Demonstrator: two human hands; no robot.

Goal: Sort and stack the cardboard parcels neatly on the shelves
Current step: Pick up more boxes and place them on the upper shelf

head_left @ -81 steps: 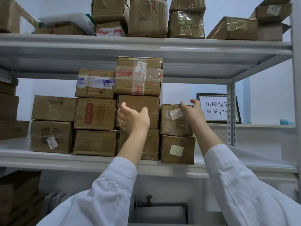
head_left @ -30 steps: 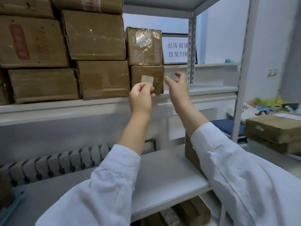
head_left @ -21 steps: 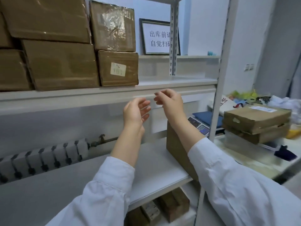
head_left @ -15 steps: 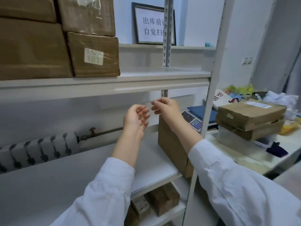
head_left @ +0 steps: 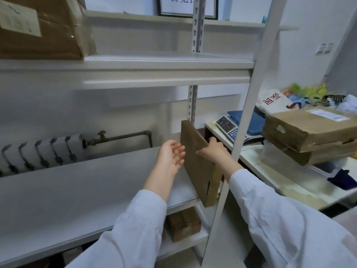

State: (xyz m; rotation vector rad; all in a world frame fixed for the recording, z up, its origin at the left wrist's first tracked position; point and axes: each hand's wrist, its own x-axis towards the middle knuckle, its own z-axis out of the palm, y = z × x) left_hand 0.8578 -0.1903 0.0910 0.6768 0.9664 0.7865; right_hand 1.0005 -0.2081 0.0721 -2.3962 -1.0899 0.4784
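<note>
A brown cardboard parcel [head_left: 197, 167] stands on edge at the right end of the lower white shelf [head_left: 77, 190]. My right hand [head_left: 212, 149] grips its top edge, thumb on the near face and fingers over the far side. My left hand [head_left: 172, 155] hovers open, palm turned toward the parcel's left face, a little apart from it. Another labelled parcel [head_left: 38, 28] sits on the upper shelf [head_left: 166, 62] at top left.
A white upright post [head_left: 249, 105] of the rack stands right of the parcel. Beyond it a table holds two stacked parcels [head_left: 313, 136], a scale [head_left: 229, 128] and bags. A radiator [head_left: 38, 153] runs behind the lower shelf. A small box [head_left: 183, 223] sits on the bottom shelf.
The view has dropped from the upper stacks to the lower shelf. My right hand has come down onto the standing parcel's top edge and taken hold; my left hand has opened beside it.
</note>
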